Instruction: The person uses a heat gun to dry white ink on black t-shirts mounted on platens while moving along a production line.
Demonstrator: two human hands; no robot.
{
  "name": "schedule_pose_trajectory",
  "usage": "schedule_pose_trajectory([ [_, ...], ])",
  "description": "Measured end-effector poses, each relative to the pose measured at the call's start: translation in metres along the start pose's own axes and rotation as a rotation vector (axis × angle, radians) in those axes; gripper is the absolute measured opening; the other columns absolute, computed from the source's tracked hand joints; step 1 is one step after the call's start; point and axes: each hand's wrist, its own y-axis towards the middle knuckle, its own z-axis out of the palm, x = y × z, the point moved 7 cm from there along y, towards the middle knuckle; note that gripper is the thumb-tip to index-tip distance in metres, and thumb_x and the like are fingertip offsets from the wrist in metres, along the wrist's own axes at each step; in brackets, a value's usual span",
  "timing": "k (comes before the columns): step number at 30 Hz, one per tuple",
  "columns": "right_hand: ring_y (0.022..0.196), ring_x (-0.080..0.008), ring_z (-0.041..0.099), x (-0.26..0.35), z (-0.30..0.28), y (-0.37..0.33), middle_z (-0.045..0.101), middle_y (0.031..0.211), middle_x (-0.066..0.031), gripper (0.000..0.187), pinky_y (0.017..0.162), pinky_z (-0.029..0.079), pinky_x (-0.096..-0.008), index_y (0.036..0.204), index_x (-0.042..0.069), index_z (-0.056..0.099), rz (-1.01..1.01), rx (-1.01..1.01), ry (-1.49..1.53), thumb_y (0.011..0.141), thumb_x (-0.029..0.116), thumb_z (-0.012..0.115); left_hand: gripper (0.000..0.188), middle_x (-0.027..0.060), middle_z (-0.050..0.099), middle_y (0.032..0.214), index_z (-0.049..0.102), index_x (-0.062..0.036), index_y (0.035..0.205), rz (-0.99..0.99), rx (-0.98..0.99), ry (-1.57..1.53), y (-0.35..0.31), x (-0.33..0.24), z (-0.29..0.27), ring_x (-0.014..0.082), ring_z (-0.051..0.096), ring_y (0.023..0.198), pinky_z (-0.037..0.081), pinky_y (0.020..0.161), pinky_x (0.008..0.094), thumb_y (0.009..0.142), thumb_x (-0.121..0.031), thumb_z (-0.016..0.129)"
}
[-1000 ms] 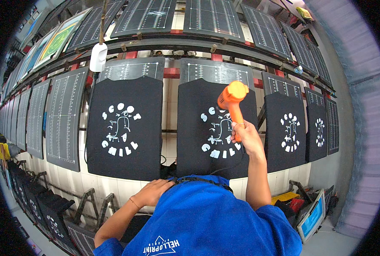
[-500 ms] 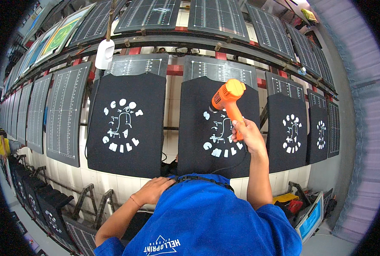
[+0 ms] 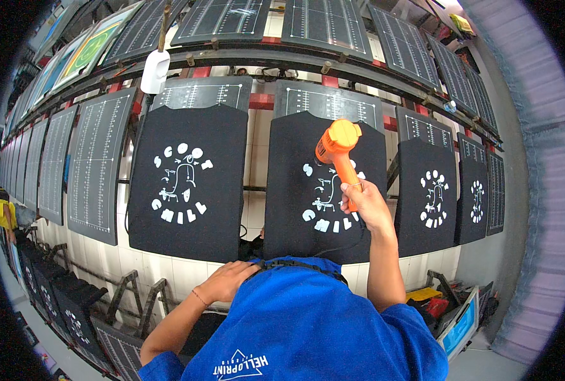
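My right hand [image 3: 366, 204] is closed around the handle of an orange heat gun [image 3: 341, 141]. Its head hangs over a black T-shirt [image 3: 289, 209] with a white print, and its nozzle points down toward the upper part of that print. The gun covers some of the printed design. A dark cord runs from the handle down toward my waist. My left hand [image 3: 231, 280] lies flat against my waist at the shirt's lower edge, fingers stretched, holding nothing.
More printed black T-shirts lie on boards to the left [image 3: 146, 136] and right [image 3: 416, 197]. Bare dark boards [image 3: 101, 165] line the rack. A white plug-like block [image 3: 155, 72] hangs at upper left. A person in yellow [image 3: 1, 213] is at far left.
My right hand and the heat gun have shifted very slightly left, staying over the same T-shirt. My left hand stays at my waist.
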Motion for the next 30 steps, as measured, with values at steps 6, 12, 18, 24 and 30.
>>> schedule_pose_trajectory([
  [6,0.058,-0.01,0.058,0.0,-0.003,-0.009,0.056,0.07,-0.0005,0.026,0.053,0.047,-0.0221,0.097,0.003,0.058,0.023,-0.019,-0.006,0.09,0.028,0.063,0.059,0.0214,0.053,0.125,0.046,-0.0052,0.132,-0.013,0.014,-0.002,-0.001,0.003,0.003,0.0359,0.052,0.114,0.041,0.096,0.0444,0.08,-0.029,0.062],
  [12,0.058,-0.0109,0.058,-0.005,-0.011,-0.013,0.056,0.07,-0.001,0.026,0.052,0.047,-0.0223,0.097,0.003,0.057,0.027,-0.048,-0.001,0.091,0.028,0.061,0.06,0.022,0.053,0.126,0.045,-0.0054,0.133,-0.003,0.014,-0.003,-0.001,0.006,0.005,0.0361,0.052,0.114,0.041,0.097,0.0448,0.08,-0.029,0.061],
  [18,0.059,-0.0116,0.058,-0.002,-0.005,0.0,0.056,0.071,-0.0015,0.026,0.053,0.047,-0.0227,0.1,0.003,0.056,-0.044,-0.091,0.061,0.092,0.027,0.06,0.06,0.0222,0.053,0.127,0.045,-0.006,0.134,0.001,0.023,0.012,-0.001,0.006,0.005,0.0361,0.052,0.115,0.041,0.097,0.0447,0.081,-0.03,0.061],
  [24,0.059,-0.0099,0.057,0.002,0.005,-0.01,0.056,0.07,-0.0001,0.026,0.054,0.048,-0.0243,0.098,0.003,0.056,0.041,0.078,0.081,0.092,0.028,0.062,0.057,0.0235,0.054,0.121,0.046,-0.0028,0.129,0.023,-0.014,0.015,0.0,-0.001,-0.001,0.0378,0.054,0.11,0.043,0.095,0.0448,0.08,-0.028,0.059],
  [30,0.058,-0.0094,0.057,0.0,0.015,-0.014,0.056,0.071,-0.0003,0.024,0.052,0.048,-0.0234,0.095,0.005,0.056,0.056,0.083,0.059,0.092,0.028,0.061,0.054,0.0224,0.055,0.118,0.047,-0.0027,0.127,0.036,-0.04,-0.002,0.0,-0.001,-0.001,0.0373,0.054,0.107,0.043,0.093,0.0442,0.08,-0.028,0.059],
])
